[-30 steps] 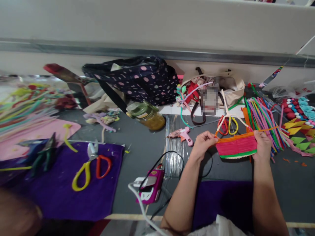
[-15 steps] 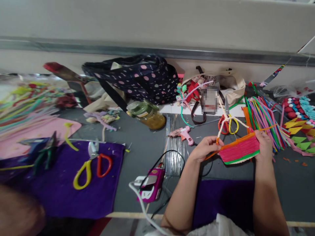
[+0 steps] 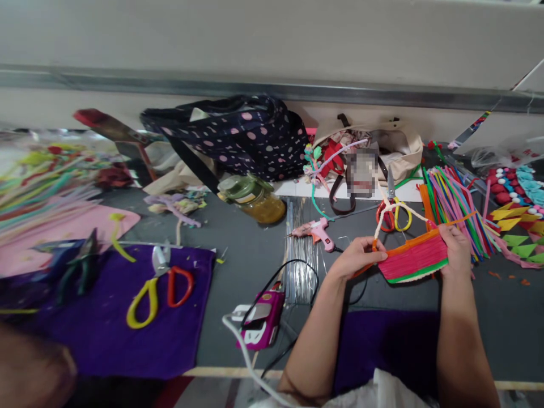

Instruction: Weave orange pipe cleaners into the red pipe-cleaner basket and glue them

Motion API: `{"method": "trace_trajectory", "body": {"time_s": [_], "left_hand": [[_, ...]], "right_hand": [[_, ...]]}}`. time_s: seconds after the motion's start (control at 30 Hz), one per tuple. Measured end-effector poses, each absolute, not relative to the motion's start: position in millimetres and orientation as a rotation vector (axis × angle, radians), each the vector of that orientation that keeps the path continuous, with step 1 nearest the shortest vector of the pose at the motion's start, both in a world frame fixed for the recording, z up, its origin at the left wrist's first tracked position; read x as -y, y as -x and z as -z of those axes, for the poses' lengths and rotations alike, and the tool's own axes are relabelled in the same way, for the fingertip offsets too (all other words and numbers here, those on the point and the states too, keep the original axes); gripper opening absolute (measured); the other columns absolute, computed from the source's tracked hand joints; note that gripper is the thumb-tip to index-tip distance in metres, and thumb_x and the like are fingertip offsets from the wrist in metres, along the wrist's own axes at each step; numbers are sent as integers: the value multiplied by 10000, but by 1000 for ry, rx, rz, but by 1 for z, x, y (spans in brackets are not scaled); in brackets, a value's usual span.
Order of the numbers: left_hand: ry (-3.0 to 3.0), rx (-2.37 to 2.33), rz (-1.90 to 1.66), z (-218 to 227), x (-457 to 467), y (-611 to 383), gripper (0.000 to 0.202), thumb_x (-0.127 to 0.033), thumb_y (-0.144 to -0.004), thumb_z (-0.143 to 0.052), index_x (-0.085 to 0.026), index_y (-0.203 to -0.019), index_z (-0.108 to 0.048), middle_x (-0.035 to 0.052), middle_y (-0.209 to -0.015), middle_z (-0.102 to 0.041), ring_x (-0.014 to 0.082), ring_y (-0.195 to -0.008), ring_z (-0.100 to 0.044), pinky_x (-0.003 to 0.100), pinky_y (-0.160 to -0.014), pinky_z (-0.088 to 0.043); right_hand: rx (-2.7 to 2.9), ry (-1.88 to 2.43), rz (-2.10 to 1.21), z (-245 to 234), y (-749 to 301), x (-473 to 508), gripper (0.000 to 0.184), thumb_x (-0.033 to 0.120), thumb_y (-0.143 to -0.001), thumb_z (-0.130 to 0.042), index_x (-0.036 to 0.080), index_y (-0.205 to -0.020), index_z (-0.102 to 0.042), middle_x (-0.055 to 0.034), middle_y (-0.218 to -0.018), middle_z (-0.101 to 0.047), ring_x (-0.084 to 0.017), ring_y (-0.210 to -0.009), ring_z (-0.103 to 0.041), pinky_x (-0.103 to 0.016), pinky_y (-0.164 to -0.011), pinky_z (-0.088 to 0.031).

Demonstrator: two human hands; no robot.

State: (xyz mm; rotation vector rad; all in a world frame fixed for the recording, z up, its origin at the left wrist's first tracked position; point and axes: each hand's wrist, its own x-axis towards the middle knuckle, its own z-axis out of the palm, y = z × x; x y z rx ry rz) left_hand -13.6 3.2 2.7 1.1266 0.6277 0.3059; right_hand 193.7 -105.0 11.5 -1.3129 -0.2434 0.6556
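Observation:
A woven mat of pipe cleaners [image 3: 413, 258], pink with orange top and green bottom edge, is held above the grey table [image 3: 250, 249]. My left hand [image 3: 359, 256] pinches an orange pipe cleaner at the mat's left end. At the right end, my right hand [image 3: 454, 250] grips the mat, fingers curled round its edge. White pipe-cleaner strands rise from the mat's top.
Loose pipe cleaners [image 3: 450, 204] lie right of the mat, red-yellow scissors [image 3: 393, 212] behind it. A pink glue gun [image 3: 317, 232], a jar [image 3: 254, 199], a dotted bag [image 3: 238, 136], a pink power strip [image 3: 260, 322] and second scissors [image 3: 157, 292] on purple felt [image 3: 106, 334] lie leftward.
The mat has tilted, its right end raised. My left hand has shifted slightly right along the orange strand; both hands keep their hold.

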Motion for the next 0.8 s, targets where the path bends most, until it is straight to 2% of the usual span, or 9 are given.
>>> {"method": "trace_trajectory", "body": {"time_s": [0.17, 0.43, 0.67, 0.8], "left_hand": [[-1218, -626, -206, -1, -6, 18, 260, -338, -631, -796, -113, -679, -674, -2, -580, -597, 77, -528, -471, 213, -531, -323], [-1230, -636, -251, -4, -9, 20, 251, -327, -603, -809, -111, -654, -693, 4, -576, -619, 80, -530, -497, 208, -547, -360], [-1215, -638, -276, -5, -10, 22, 251, -321, -599, -815, -105, -643, -695, 17, -571, -627, 84, -529, -508, 208, -545, -370], [-1206, -617, -251, -6, -11, 23, 258, -326, -590, -822, -109, -638, -692, 18, -577, -635, 88, -538, -525, 209, -559, -393]], "right_hand": [[248, 1335, -655, -11, -196, 107, 333, 413, -569, -838, 189, -678, -617, 39, -541, -607, -141, -494, -588, -295, -537, -493], [251, 1316, -624, -9, -193, 104, 322, 407, -574, -836, 182, -641, -616, 45, -525, -600, -106, -449, -534, -267, -514, -459], [283, 1381, -589, -5, -194, 104, 333, 434, -569, -829, 182, -652, -628, 56, -507, -568, -91, -435, -488, -227, -446, -383], [267, 1373, -648, -4, -196, 104, 322, 427, -570, -832, 183, -658, -642, 47, -508, -580, -95, -433, -497, -229, -443, -396]]}}
